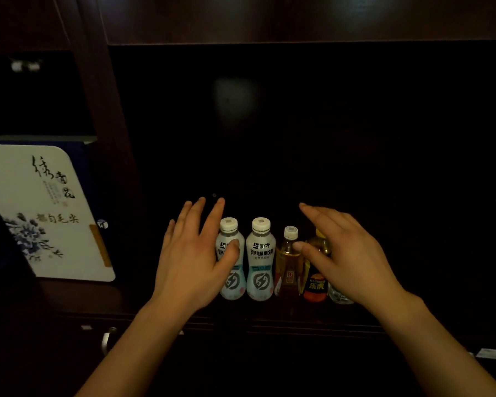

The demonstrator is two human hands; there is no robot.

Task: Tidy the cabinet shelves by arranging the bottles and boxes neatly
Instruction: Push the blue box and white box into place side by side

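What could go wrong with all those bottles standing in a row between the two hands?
1. The bottles stand tightly side by side near the front edge of the shelf. A nudge from the left hand on the first white bottle might topple its neighbours, perhaps off the shelf.
2. The right hand hides part of the orange-labelled bottle and a clear bottle. In the dark cabinet, one could get bumped.
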